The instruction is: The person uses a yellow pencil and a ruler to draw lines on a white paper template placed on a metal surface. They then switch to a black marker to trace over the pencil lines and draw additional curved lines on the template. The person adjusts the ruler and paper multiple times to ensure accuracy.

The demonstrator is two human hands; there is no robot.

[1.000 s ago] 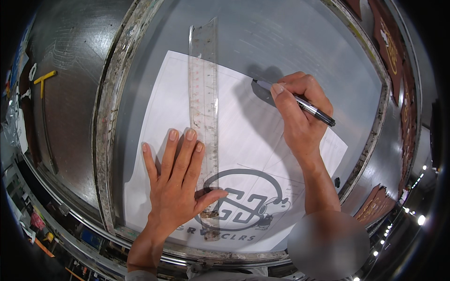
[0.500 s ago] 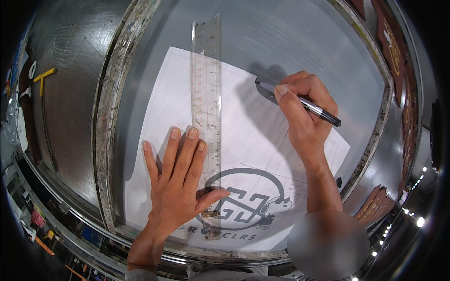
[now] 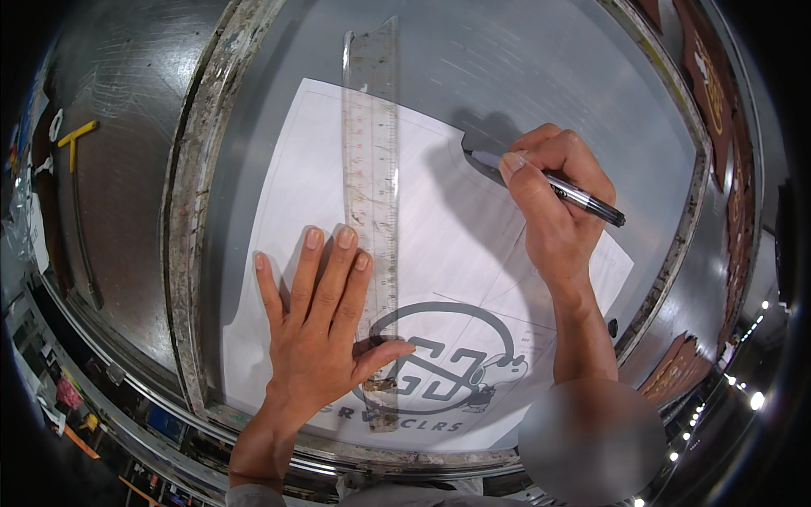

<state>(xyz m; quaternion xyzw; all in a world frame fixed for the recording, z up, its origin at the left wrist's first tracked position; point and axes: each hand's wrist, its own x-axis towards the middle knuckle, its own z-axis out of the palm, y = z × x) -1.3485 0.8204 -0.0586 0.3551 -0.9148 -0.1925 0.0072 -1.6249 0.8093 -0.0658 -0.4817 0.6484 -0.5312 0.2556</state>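
My left hand [image 3: 317, 325] lies flat, fingers spread, on a white paper pattern [image 3: 287, 182] and partly over a clear plastic ruler [image 3: 370, 160]. The ruler lies lengthwise across the paper and past its far edge. In my right hand [image 3: 562, 198] is a marker pen [image 3: 579, 196], silver and black, its tip at the paper's notched, curved edge on the far right. The paper carries a printed dark ring-shaped emblem [image 3: 439, 359] with a small cartoon figure and lettering below. Beneath it is a grey sheet stretched in a frame [image 3: 583, 76]. My right forearm is partly covered by a blurred round patch.
A stained frame edge [image 3: 198, 211] runs along the left, beside a dark metal surface [image 3: 127, 194]. On it is a long rod with a yellow T-handle [image 3: 76, 135]. Brown pieces with yellow print [image 3: 705, 84] lie at the right. Shelves with mixed items [image 3: 76, 406] stand at lower left.
The marker tip has slid slightly down and right along the paper's curved edge, my right hand moving with it. My left hand and the ruler stay almost in place.
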